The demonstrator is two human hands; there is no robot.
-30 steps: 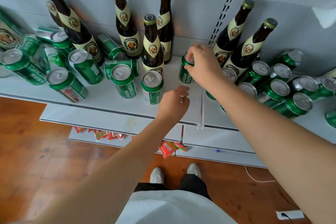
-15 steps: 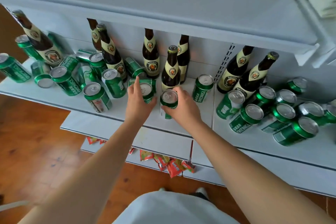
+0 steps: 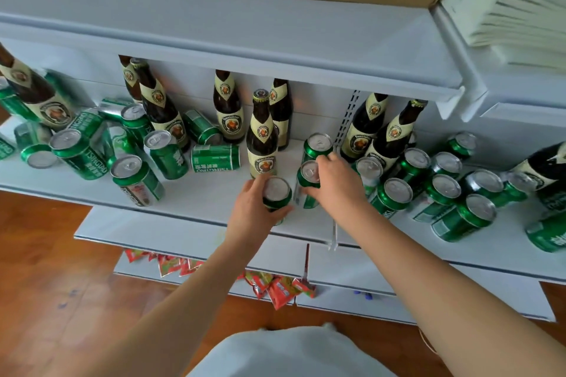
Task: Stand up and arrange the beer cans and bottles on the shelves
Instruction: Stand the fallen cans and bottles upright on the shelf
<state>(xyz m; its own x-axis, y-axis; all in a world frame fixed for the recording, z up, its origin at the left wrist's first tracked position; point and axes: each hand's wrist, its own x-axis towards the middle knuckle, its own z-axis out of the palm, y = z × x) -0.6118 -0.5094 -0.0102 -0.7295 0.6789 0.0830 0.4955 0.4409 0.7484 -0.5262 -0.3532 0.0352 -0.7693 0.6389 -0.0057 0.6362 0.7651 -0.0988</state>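
Observation:
My left hand [image 3: 249, 211] grips an upright green beer can [image 3: 276, 191] near the front of the white shelf [image 3: 211, 196]. My right hand [image 3: 335, 182] holds a second upright green can [image 3: 308, 182] just to its right. Behind that one stands a third can [image 3: 319, 145]. A brown bottle [image 3: 262, 138] with a cream label stands directly behind the left-hand can. More bottles line the back wall. One green can [image 3: 216, 157] lies on its side left of the bottle.
Several green cans [image 3: 134, 180] stand scattered at the left, and a tight group of cans [image 3: 444, 190] fills the right section past the divider [image 3: 332, 232]. An upper shelf [image 3: 245, 40] overhangs. Red snack packets [image 3: 275, 286] hang on the lower shelf.
Both hands have carried their cans to the right, toward the divider. The camera has tilted further up, showing more of the upper shelf.

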